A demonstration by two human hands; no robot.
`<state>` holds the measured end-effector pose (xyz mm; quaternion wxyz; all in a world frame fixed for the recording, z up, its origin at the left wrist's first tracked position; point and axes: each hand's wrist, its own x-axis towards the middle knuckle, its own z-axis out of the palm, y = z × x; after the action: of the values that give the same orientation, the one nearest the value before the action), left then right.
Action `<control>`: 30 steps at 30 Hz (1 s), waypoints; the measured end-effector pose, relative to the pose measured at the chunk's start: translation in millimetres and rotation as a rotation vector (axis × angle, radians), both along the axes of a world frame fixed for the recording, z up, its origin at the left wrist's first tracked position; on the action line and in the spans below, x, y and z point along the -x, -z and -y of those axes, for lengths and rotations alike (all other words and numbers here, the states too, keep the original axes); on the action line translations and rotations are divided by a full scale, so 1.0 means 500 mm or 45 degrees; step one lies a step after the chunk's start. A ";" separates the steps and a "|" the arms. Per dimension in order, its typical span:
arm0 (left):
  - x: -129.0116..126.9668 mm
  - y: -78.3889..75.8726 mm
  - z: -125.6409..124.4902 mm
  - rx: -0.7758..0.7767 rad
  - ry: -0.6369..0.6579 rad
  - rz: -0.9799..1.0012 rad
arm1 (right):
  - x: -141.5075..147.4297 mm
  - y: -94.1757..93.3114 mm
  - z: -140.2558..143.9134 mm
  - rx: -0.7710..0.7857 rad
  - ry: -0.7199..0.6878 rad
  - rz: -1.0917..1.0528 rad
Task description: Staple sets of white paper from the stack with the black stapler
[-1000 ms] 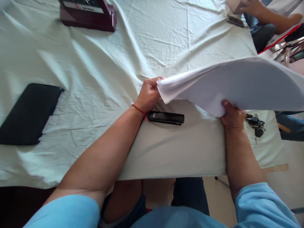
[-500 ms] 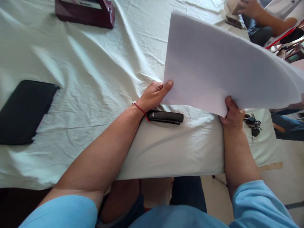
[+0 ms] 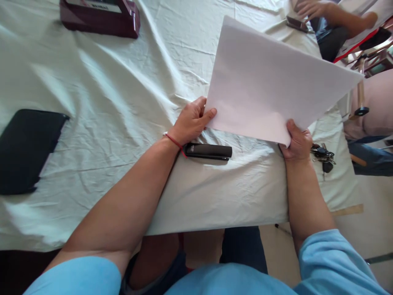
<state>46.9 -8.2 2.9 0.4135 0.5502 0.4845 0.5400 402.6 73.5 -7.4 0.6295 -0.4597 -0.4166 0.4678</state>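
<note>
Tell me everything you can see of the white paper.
The white paper has straight edges and no marks I can make out; whether it is one sheet or several, I can't tell. It is spread open over the pale tablecloth, curling slightly at its near right corner. The left hand holds its left edge by the near corner, thumb on top; the right hand holds the near right corner, thumb also on top.

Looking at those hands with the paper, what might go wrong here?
The white paper might crease near the right hand, where its lower edge already curls by the thumb. The left hand could knock the black stapler, which lies right by that wrist. The right hand might also brush the keys beside it.
</note>
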 end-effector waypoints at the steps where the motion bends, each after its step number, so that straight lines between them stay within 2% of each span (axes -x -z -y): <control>1: 0.004 0.002 -0.001 0.003 -0.035 -0.053 | 0.002 0.000 0.000 0.006 -0.006 -0.006; 8: 0.028 -0.016 0.032 0.060 -0.333 -0.384 | 0.017 -0.007 0.007 0.056 -0.053 -0.031; 11: 0.044 -0.016 0.059 0.119 -0.500 -0.641 | 0.020 -0.008 0.008 0.066 -0.047 -0.034; 13: 0.061 -0.013 0.081 0.123 -0.524 -0.849 | 0.021 -0.007 0.007 0.061 -0.045 -0.042; 15: 0.081 -0.015 0.107 0.096 -0.485 -0.991 | 0.022 -0.006 0.006 0.053 -0.053 -0.054; 17: 0.094 -0.027 0.135 0.091 -0.457 -1.014 | 0.023 -0.006 0.005 0.063 -0.067 -0.064; 19: 0.089 -0.047 0.164 0.062 -0.456 -1.007 | 0.023 -0.008 0.006 0.092 -0.083 -0.061; 20: 0.079 -0.059 0.177 -0.013 -0.424 -1.004 | 0.023 -0.009 0.006 0.105 -0.088 -0.055; 21: 0.066 -0.070 0.188 -0.105 -0.340 -1.006 | 0.023 -0.011 0.007 0.108 -0.090 -0.049; 23: 0.035 -0.087 0.206 -0.192 -0.063 -1.052 | 0.022 -0.012 0.008 0.090 -0.090 -0.043; 24: 0.022 -0.092 0.211 -0.168 0.073 -1.118 | 0.022 -0.013 0.009 0.076 -0.091 -0.045; 26: 0.012 -0.096 0.215 -0.058 0.194 -1.229 | 0.022 -0.012 0.009 0.055 -0.086 -0.054; 28: 0.026 -0.098 0.212 0.032 0.167 -1.224 | 0.021 -0.009 0.006 0.062 -0.073 -0.064; 30: 0.057 -0.102 0.204 0.014 0.056 -1.105 | 0.019 -0.006 0.002 0.082 -0.059 -0.075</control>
<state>18.4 -110.2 54.0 0.1859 0.7343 0.6043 0.2472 393.0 72.6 -4.2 0.6155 -0.4560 -0.3931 0.5086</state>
